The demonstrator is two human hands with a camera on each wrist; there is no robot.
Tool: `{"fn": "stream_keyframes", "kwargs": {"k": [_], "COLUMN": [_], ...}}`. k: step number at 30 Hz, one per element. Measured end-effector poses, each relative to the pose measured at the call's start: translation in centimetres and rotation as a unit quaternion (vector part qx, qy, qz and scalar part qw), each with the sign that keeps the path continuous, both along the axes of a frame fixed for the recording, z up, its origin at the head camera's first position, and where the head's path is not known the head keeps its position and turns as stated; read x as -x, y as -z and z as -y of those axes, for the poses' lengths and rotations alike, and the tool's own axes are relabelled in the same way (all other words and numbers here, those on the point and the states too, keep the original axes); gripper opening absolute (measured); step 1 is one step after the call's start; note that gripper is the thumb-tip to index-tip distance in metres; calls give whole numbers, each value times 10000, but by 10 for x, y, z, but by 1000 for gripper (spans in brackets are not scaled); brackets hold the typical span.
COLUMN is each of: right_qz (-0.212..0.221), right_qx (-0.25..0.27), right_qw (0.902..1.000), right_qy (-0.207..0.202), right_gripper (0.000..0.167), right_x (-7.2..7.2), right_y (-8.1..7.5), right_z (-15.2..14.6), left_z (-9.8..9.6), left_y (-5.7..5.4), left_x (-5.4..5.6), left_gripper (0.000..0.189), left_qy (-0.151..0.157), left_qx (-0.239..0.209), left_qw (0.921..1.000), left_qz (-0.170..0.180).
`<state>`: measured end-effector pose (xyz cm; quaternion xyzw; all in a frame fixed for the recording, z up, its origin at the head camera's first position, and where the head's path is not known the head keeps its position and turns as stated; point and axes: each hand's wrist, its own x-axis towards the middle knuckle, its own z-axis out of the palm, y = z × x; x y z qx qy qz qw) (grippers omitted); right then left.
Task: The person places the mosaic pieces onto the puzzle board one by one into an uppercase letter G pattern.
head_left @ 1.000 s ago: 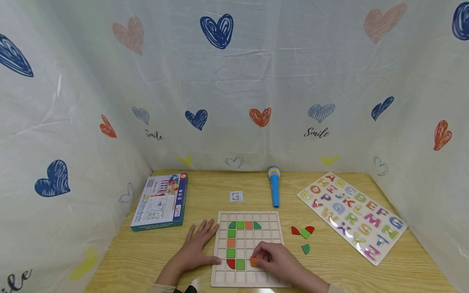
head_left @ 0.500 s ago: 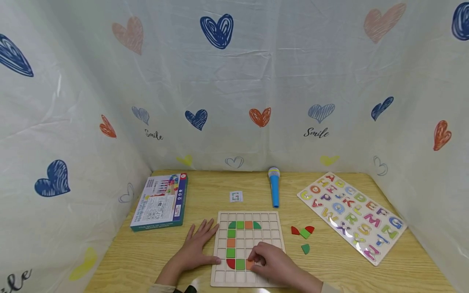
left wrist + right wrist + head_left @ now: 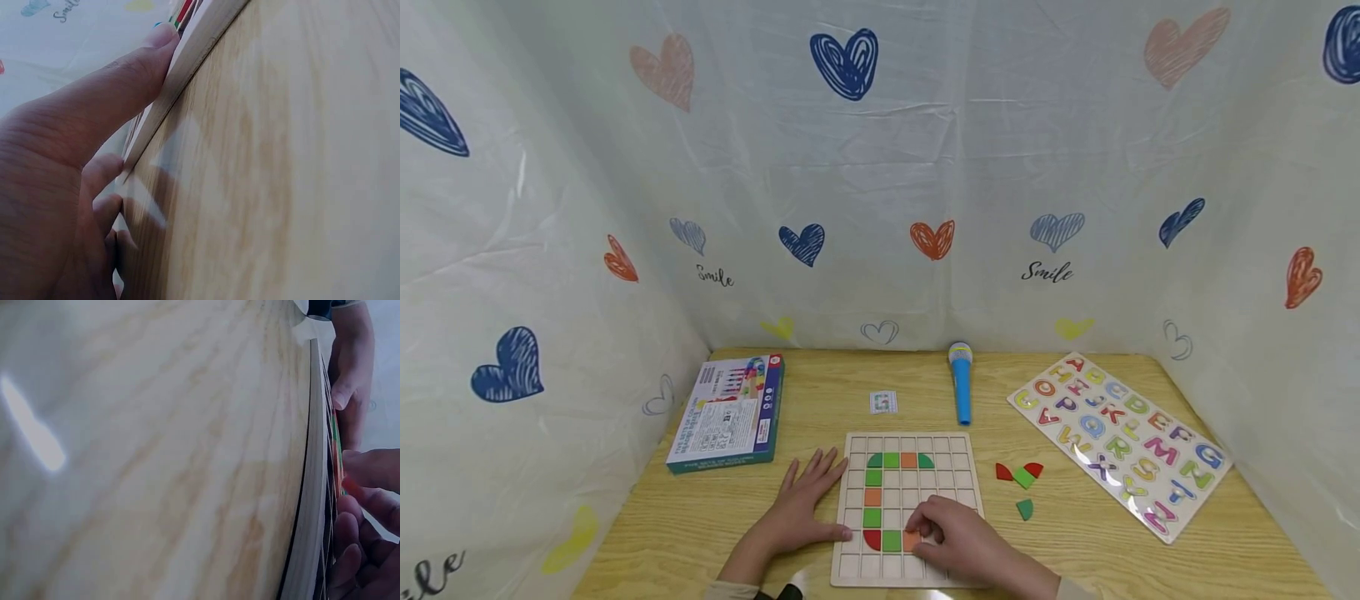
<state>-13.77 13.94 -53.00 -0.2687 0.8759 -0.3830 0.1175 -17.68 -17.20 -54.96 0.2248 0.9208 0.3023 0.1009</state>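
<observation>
A pale wooden grid board (image 3: pixel 950 481) bears green, orange and red tiles laid in a C-like outline. My right hand (image 3: pixel 964 537) is over its lower part, thumb and index finger pinching an orange square tile (image 3: pixel 910 541) beside a green square tile (image 3: pixel 891 542) in the bottom row. Orange also shows between the fingertips in the right wrist view. Spread on the table at the board's left edge is my left hand (image 3: pixel 799 515), its thumb lying over the rim. In the left wrist view that thumb (image 3: pixel 134 75) presses against the board's side.
Right of the board lie two red quarter-circle tiles, a green square (image 3: pixel 1024 477) and a green quarter-circle (image 3: pixel 1026 509). An alphabet puzzle board (image 3: pixel 1123 442) sits farther right. Behind are a small pattern card (image 3: pixel 883 402) and a blue toy microphone (image 3: pixel 962 387); a flat box (image 3: pixel 726 414) is at left.
My right hand has moved slightly left with the orange square, which has gone from tilted to lying flat beside the green square. The left hand has stayed put.
</observation>
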Motion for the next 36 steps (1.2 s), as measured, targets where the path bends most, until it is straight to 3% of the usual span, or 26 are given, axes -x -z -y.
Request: {"fn": "stream_keyframes", "kwargs": {"k": [9, 20, 25, 31, 36], "right_qz": [140, 249, -20, -678, -697], "right_qx": [469, 411, 392, 271, 112], "right_qw": [9988, 9959, 9931, 9872, 9841], "right_qy": [69, 771, 1105, 1415, 1632], "right_gripper": [7, 11, 13, 17, 20], "right_x": [5, 8, 7, 3, 0], "right_y": [-2, -5, 0, 5, 6], "right_z": [-20, -65, -92, -120, -133], "left_z": [-1, -2, -1, -1, -1], "left_y": [-3, -4, -3, -2, 0], "left_x": [0, 0, 0, 0, 1], "left_gripper": [106, 106, 106, 106, 106], "left_qy": [-34, -77, -71, -72, -55], "left_qx": [32, 105, 111, 110, 116], "left_qw": [10000, 9999, 9999, 9999, 9999], "left_qz": [40, 76, 81, 104, 104]}}
